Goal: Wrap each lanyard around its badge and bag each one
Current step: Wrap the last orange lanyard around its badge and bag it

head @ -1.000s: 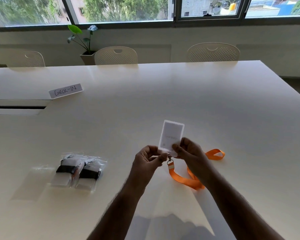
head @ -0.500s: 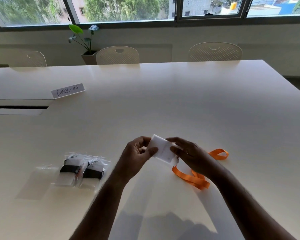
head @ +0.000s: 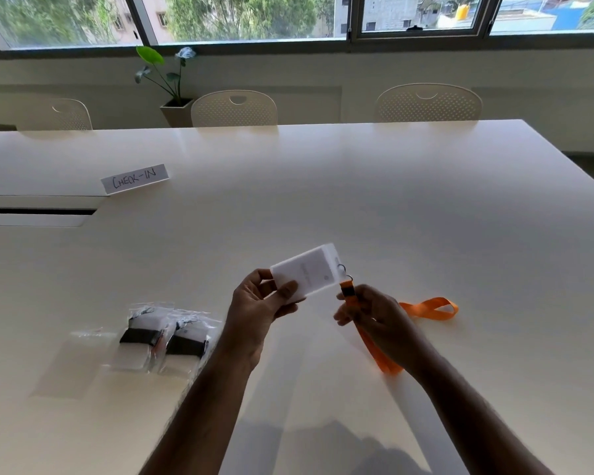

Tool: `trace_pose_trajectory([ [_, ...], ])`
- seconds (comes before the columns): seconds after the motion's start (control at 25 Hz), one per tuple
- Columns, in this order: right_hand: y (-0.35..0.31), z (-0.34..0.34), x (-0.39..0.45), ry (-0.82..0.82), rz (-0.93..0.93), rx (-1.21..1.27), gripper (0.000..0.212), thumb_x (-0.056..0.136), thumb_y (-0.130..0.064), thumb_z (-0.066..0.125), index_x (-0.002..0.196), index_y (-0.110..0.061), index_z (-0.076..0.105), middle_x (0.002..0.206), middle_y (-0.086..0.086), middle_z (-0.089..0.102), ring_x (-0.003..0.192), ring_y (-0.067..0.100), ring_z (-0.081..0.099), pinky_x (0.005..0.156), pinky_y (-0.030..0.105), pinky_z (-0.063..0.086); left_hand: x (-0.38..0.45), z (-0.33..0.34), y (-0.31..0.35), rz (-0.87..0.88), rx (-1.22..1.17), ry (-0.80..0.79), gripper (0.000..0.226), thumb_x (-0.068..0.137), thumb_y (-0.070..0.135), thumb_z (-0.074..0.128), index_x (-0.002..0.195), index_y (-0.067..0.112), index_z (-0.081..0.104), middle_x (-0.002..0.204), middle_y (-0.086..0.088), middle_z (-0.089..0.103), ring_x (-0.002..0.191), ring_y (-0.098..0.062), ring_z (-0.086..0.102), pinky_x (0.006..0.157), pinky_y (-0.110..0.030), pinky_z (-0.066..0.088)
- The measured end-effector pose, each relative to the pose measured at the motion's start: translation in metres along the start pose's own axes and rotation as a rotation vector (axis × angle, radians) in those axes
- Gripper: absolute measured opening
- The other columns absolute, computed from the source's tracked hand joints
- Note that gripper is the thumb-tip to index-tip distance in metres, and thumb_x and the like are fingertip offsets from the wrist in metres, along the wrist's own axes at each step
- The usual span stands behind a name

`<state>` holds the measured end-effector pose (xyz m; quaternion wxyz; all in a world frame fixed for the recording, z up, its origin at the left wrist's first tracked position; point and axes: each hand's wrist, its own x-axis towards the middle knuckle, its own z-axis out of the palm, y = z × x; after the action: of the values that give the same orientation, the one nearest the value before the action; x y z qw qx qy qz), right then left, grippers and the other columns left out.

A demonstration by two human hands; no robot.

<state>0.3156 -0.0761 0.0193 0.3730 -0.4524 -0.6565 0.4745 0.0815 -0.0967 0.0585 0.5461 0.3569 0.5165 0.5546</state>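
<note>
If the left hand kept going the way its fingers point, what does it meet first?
Probably nothing beyond what it holds: the left hand grips the badge, and past it only bare table shows, though depth is unclear.

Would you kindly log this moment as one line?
left hand: holds badge | right hand: pinches lanyard | wrap: not started

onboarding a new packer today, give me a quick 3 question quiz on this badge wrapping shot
1. True or false: the orange lanyard is already wound around the white badge.
2. Which hand grips the badge?
A. left hand
B. right hand
3. Fill in: the paper sign on the table reads ____.

Key:
1. False; it trails loose on the table.
2. A; the right hand pinches the lanyard near its clip.
3. CHECK-IN
</note>
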Motion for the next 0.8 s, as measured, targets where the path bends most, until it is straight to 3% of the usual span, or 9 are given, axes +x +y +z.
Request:
trace_pose_trajectory([
  [0.12, 0.001, 0.006, 0.001, 0.099, -0.041, 0.045, 0.013, 0.105, -0.007, 0.057, 0.108, -0.009, 0.070, 0.090, 0.009, 0.078, 0.080, 0.026, 0.076, 0.077, 0.038, 0.063, 0.003, -0.002, 0.000, -0.008, -0.075, 0.034, 0.027, 0.087, 0.010, 0.077, 0.105, 0.007, 0.057, 0.109, -0.020, 0.076, 0.098, -0.035, 0.077, 0.088, -0.043, 0.063],
  [0.28, -0.003, 0.008, 0.001, 0.158, -0.063, -0.111, 0.013, 0.105, -0.011, 0.058, 0.107, -0.018, 0.069, 0.085, -0.001, 0.075, 0.071, 0.016, 0.072, 0.069, 0.025, 0.058, 0.002, 0.001, -0.002, -0.008, -0.068, 0.038, 0.027, 0.088, 0.008, 0.076, 0.104, 0.005, 0.055, 0.107, -0.016, 0.077, 0.097, -0.034, 0.078, 0.088, -0.043, 0.064],
  [0.4, -0.004, 0.021, 0.001, 0.161, -0.085, -0.262, 0.013, 0.107, -0.015, 0.055, 0.112, -0.021, 0.066, 0.084, -0.007, 0.071, 0.070, 0.012, 0.068, 0.065, 0.022, 0.055, 0.001, 0.005, -0.007, 0.008, -0.019, 0.061, 0.033, 0.084, 0.013, 0.080, 0.103, 0.004, 0.055, 0.112, -0.016, 0.074, 0.097, -0.033, 0.078, 0.088, -0.044, 0.063],
  [0.48, -0.005, 0.033, 0.003, 0.094, -0.109, -0.359, 0.016, 0.109, -0.017, 0.050, 0.117, -0.022, 0.063, 0.088, -0.010, 0.068, 0.071, 0.011, 0.066, 0.065, 0.024, 0.055, 0.002, 0.008, -0.010, 0.021, 0.015, 0.063, 0.038, 0.080, 0.019, 0.083, 0.103, 0.005, 0.056, 0.113, -0.015, 0.074, 0.096, -0.030, 0.078, 0.087, -0.043, 0.063],
  [0.64, -0.018, 0.047, 0.006, -0.101, -0.073, -0.523, 0.018, 0.112, -0.025, 0.040, 0.116, -0.023, 0.057, 0.088, -0.011, 0.065, 0.072, 0.009, 0.066, 0.067, 0.030, 0.058, 0.005, 0.008, -0.014, 0.100, 0.279, 0.119, 0.035, 0.085, 0.023, 0.083, 0.098, 0.007, 0.055, 0.104, -0.005, 0.076, 0.086, -0.018, 0.079, 0.070, -0.022, 0.061],
  [0.8, -0.042, 0.047, 0.007, -0.180, -0.037, -0.294, 0.023, 0.112, -0.022, 0.040, 0.112, -0.018, 0.063, 0.084, -0.002, 0.070, 0.070, 0.013, 0.068, 0.067, 0.028, 0.057, 0.007, 0.005, -0.012, 0.216, 0.375, 0.104, 0.031, 0.085, 0.015, 0.084, 0.085, 0.007, 0.054, 0.081, -0.001, 0.076, 0.075, -0.008, 0.077, 0.064, -0.019, 0.057],
])
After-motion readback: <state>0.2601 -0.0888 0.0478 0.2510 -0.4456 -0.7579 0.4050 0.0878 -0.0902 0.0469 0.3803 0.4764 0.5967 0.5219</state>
